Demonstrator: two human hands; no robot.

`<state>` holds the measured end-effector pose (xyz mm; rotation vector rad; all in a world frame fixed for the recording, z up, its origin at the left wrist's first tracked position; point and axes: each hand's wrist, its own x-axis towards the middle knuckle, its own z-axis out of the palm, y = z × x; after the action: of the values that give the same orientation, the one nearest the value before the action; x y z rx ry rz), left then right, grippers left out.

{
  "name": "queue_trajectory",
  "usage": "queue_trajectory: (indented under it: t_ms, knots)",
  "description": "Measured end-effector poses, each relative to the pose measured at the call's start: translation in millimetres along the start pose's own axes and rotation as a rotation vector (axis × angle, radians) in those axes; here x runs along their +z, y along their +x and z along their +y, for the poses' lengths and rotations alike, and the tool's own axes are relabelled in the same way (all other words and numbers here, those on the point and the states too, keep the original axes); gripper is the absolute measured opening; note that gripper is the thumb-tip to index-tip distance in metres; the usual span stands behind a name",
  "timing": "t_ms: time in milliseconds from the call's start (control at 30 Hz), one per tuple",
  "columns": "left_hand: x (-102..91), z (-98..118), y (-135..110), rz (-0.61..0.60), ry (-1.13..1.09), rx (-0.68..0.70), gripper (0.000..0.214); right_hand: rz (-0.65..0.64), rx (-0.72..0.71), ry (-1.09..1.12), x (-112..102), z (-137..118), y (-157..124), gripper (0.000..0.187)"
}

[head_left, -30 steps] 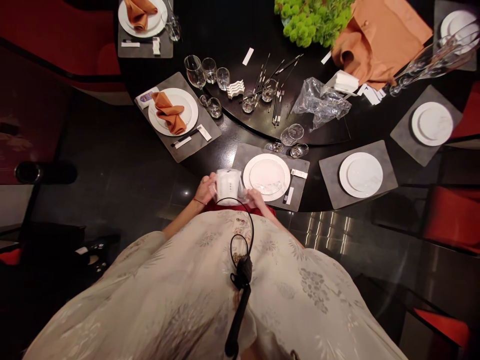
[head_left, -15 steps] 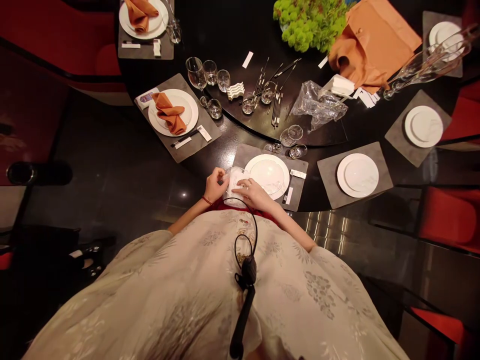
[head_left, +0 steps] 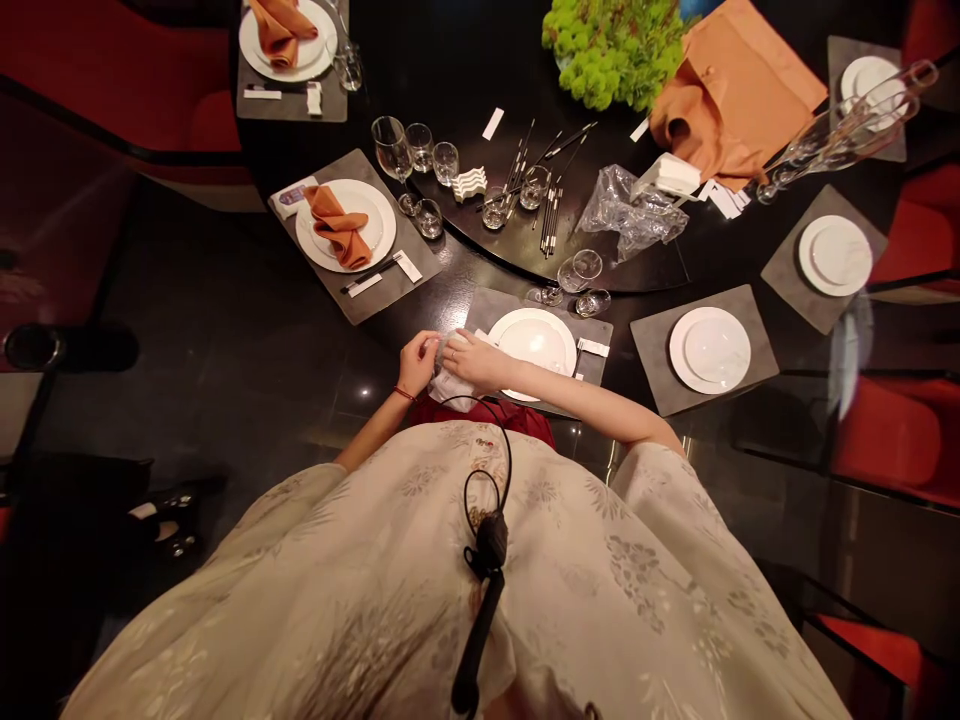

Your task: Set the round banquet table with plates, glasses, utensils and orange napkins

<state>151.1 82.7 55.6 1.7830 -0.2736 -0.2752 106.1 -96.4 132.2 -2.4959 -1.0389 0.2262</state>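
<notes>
L hand (head_left: 418, 365) and R hand (head_left: 472, 360): fingers (head_left: 454, 345) together, both sets clamped on a crumpled white wrapped packet (head_left: 448, 378), which sits at near edge of grey placemat (head_left: 487, 306). R hand just beside white plate (head_left: 534, 345), red string (head_left: 405, 394) on L wrist. Black round worktop (head_left: 442, 270) w/ more grey mats & white plates, orange napkin (head_left: 337, 226) on one plate, glasses, clear plastic bag (head_left: 630, 215), green flowers (head_left: 607, 55) on central turntable (head_left: 465, 215). Room: dark polished floor (head_left: 225, 330), red chairs (head_left: 892, 440) around worktop.
</notes>
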Motion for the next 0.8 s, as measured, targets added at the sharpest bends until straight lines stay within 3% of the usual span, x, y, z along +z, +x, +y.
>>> queue_trajectory:
  t_ms: [67,167,267,333,433,567,667,733,800]
  knots:
    - [-1.8,-0.9,2.5,0.059,-0.121,-0.074,0.027,0.105,0.084,0.201,-8.3,18.9,-4.4,0.03]
    - [-5.1,3.3,-0.2,0.107,-0.387,-0.206,0.037,0.426,0.351,0.57,-8.1,59.0,-24.5,0.03]
    - [-12.5,13.1,-12.3,0.089,-0.591,-0.291,0.046,0.788,0.723,0.793,15.5,95.4,-51.5,0.038]
    - [-20.5,18.9,-22.2,0.068,-0.661,-0.323,0.049,0.906,0.973,0.779,44.2,107.8,-66.4,0.041]
    - [-34.0,19.4,-30.3,0.054,-0.713,-0.315,0.049,0.796,1.235,0.686,97.7,106.0,-73.8,0.045]
    - [-38.6,-0.2,-19.2,0.02,-0.675,-0.296,0.049,0.591,1.29,0.693,162.0,87.2,-53.5,0.061]
    - [-24.4,-23.8,-2.3,-0.013,-0.579,-0.309,0.05,0.59,1.299,0.726,193.4,78.3,-29.3,0.066]
    - [-10.0,-38.6,7.5,-0.057,-0.525,-0.317,0.048,0.638,1.362,0.709,206.2,76.5,-15.7,0.066]
    - [4.4,-50.2,14.8,-0.103,-0.478,-0.313,0.045,0.663,1.322,0.694,212.9,76.9,-5.6,0.064]
